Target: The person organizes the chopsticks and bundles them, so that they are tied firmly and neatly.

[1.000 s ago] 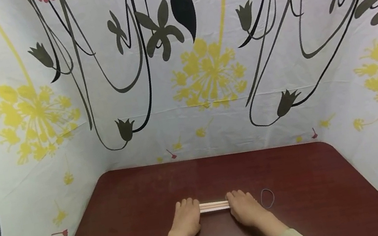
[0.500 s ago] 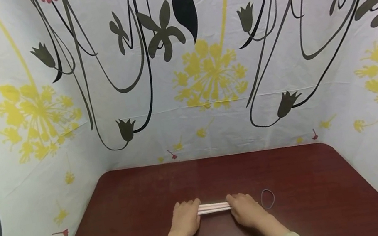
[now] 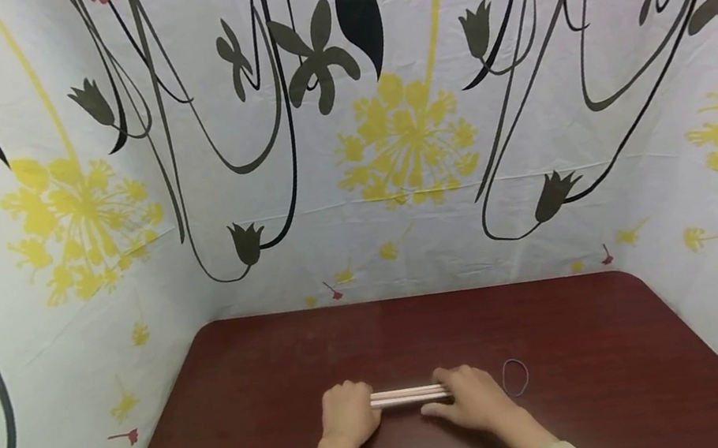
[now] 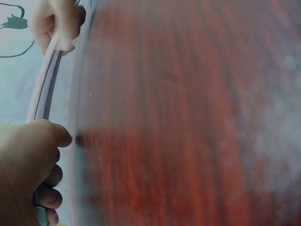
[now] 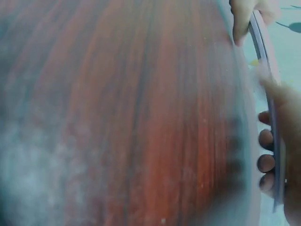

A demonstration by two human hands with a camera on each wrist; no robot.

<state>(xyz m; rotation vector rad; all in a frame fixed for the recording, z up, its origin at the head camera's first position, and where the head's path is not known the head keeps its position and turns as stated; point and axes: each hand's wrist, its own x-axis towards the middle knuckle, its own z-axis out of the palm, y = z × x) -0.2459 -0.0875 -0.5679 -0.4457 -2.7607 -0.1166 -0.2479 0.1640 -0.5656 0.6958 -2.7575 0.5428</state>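
Observation:
A bundle of slim pale sticks (image 3: pixel 407 396) is held crosswise between both hands, low over the table. My left hand (image 3: pixel 350 416) grips the left end, its fingers curled round and its thumb along the near side in the left wrist view. At the other end is my right hand (image 3: pixel 470 396). Its thumb is spread off the sticks toward the left, while its fingertips (image 5: pixel 266 163) curl round behind them in the right wrist view. The ends of the sticks are mostly hidden by the hands in the head view. Right beside the right hand lies a thin loop like a rubber band (image 3: pixel 515 377).
The dark red wooden table (image 3: pixel 269 368) has rounded far corners. A white cloth (image 3: pixel 420 245) printed with flowers and stems encloses it at the back and on both sides.
The right hand's thumb has come away from the sticks and spread left. The left hand has shifted slightly left, showing more of the sticks. The loop has stayed put on the table.

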